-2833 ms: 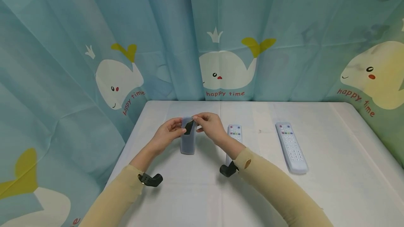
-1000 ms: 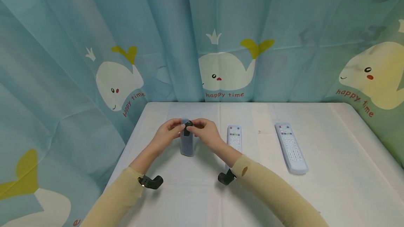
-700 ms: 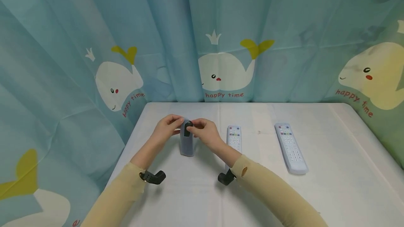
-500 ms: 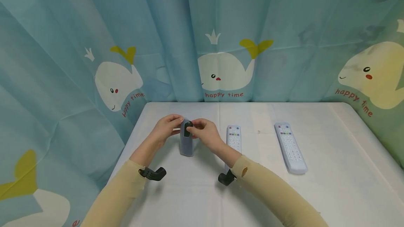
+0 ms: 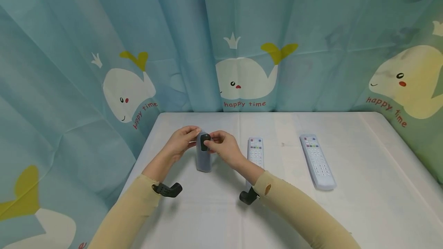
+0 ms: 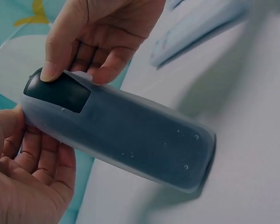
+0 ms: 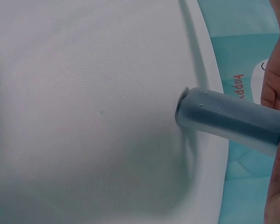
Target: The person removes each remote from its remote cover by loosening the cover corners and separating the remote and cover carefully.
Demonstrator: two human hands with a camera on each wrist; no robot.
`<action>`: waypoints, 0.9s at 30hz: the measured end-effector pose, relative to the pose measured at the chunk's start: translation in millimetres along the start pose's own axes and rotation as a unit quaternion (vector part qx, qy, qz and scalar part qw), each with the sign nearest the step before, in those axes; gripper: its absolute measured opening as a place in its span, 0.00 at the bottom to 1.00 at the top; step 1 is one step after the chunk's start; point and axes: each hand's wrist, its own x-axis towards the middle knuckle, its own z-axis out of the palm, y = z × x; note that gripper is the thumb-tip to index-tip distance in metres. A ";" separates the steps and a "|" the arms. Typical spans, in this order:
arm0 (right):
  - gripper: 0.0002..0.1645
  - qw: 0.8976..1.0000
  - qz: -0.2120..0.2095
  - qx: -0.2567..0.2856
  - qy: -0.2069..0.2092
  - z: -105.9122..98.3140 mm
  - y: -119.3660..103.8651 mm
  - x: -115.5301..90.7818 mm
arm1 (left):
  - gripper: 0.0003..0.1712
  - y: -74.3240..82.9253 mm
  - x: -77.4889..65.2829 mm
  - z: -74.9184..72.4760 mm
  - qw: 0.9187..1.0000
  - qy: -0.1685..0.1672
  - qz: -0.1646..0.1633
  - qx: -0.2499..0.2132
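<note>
Tilted up on its lower end over the table is a remote control in a translucent sleeve, its back toward me. At the top, the black back of the remote shows bare through the sleeve's opening. My left hand holds the upper left edge between thumb and fingers. My right hand pinches the upper right side, thumb pressed on the black part and fingers behind. In the right wrist view the sleeve's lower end points at the white cloth.
Two more sleeved remotes lie buttons up on the white table: one remote partly behind my right forearm, another remote farther right. A blue whale-print curtain hangs along the back and left.
My right fingers have moved from the sleeve's top corner down onto the black part. My left thumb has shifted up to the top edge. The black patch now shows a rounded upper end.
</note>
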 end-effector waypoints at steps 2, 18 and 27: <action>0.19 1.000 0.000 -0.003 -0.001 0.2 -0.1 0.0 | 0.17 -0.4 0.5 1.1 1.000 0.006 -0.003 -0.005; 0.16 1.000 -0.003 -0.019 -0.005 0.9 2.8 -1.5 | 0.18 -4.2 2.0 4.0 0.997 0.031 -0.062 -0.029; 0.17 1.000 -0.001 -0.018 -0.008 1.2 2.7 -3.7 | 0.21 -14.7 -1.9 7.3 0.997 0.035 -0.059 -0.033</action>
